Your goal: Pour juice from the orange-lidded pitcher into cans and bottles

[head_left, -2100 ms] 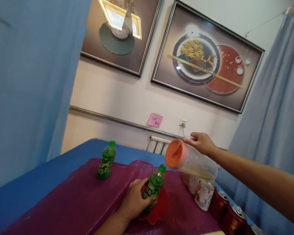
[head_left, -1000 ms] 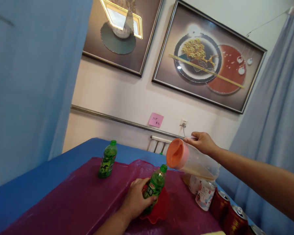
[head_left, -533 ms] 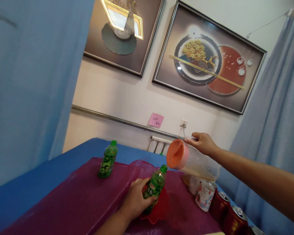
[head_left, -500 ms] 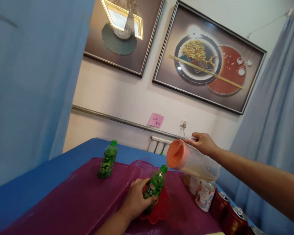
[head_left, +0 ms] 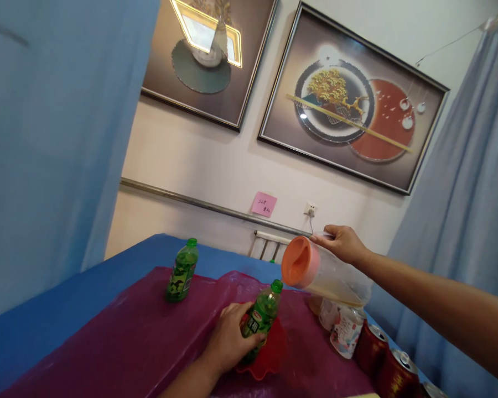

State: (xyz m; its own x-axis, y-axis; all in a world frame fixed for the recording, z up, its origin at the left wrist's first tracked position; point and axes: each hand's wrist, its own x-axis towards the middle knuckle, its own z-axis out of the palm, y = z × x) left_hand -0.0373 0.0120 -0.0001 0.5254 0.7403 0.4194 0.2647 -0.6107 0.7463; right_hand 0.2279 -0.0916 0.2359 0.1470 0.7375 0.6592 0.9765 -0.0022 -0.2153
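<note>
- Your left hand [head_left: 228,340] has its fingers wrapped around a green bottle [head_left: 265,309], its base over the scalloped red dish [head_left: 271,359].
- Your right hand [head_left: 343,243] grips the raised pitcher [head_left: 336,273] by its handle, tipped with the orange lid [head_left: 295,261] just beside that bottle's mouth.
- Farther left, a second bottle [head_left: 182,271] stands on the purple sheet [head_left: 124,331]; red cans [head_left: 371,345] line the right.

The far bottle [head_left: 182,273] stands left on the sheet [head_left: 128,331]. Rightward come the near bottle [head_left: 265,307], in or over a dish [head_left: 276,354] (unclear which), the pitcher [head_left: 332,276], then cans [head_left: 390,370] farther right.
</note>
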